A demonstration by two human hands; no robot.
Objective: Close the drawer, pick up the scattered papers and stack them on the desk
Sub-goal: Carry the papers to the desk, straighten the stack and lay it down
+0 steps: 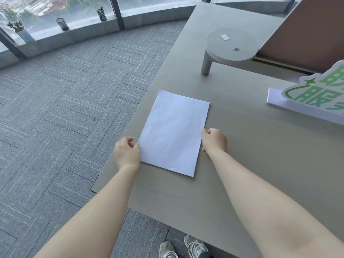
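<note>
Now, papers: a white stack of papers (174,133) lies flat on the desk (251,155), near its left edge, with edges roughly squared and the long side running away from the person.
Left hand: the left hand (126,152) sits at the stack's left long edge, fingers curled, fingertips touching the paper's edge; whether it pinches the sheets I cannot tell.
Right hand: the right hand (215,139) is loosely curled against the right long edge, thumb touching the paper; an actual grip cannot be told.
Desk: grey-beige top, bare around the stack.
Raised shelf: a round-ended shelf (232,45) on a metal leg (206,65) stands farther back, carrying a small white slip (224,37) and a paper clip (236,49).
Sign: a white and green sign (314,94) stands at the right.
Floor: grey carpet (65,108); shoes (186,247) show below the desk edge.
</note>
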